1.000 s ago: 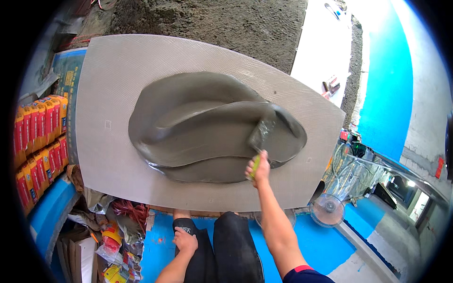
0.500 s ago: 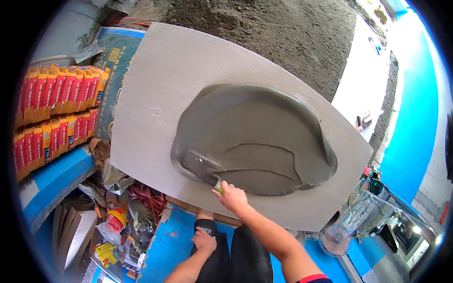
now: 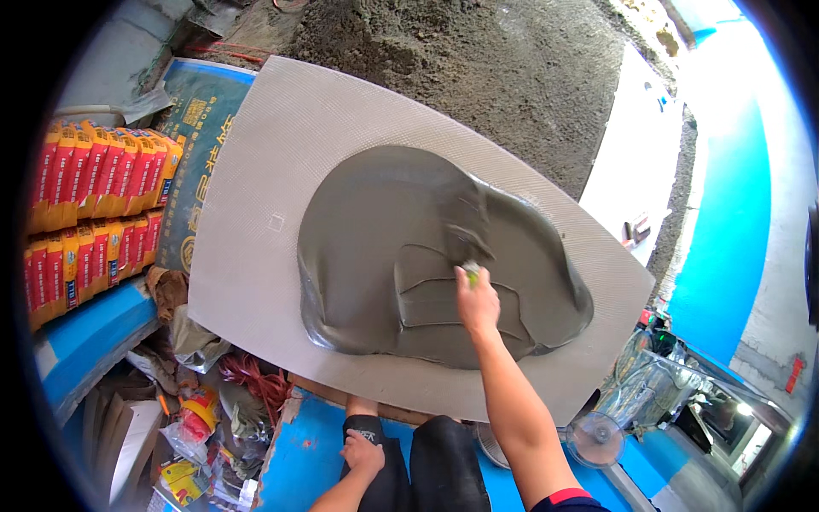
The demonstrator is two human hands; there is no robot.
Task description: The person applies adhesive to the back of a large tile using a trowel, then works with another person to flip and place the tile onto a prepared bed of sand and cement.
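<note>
The right hand point(image 3: 478, 307) wraps its fingers around a green-handled trowel point(image 3: 469, 243) on grey mortar point(image 3: 358, 222) spread across a large tile point(image 3: 247, 188), while the left hand point(image 3: 363, 456), loosely bent and empty, rests on black legwear point(image 3: 367, 424).

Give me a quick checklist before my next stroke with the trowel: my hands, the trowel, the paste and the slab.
1. Right hand gripping the trowel: ok.
2. Left hand clear of the paste: ok, it rests on the left leg.
3. Paste inside the slab's edges: ok, bare slab shows all round.
4. Paste surface even: not ok, ridged near the right hand.
5. Blade angle: cannot tell, blurred.
</note>
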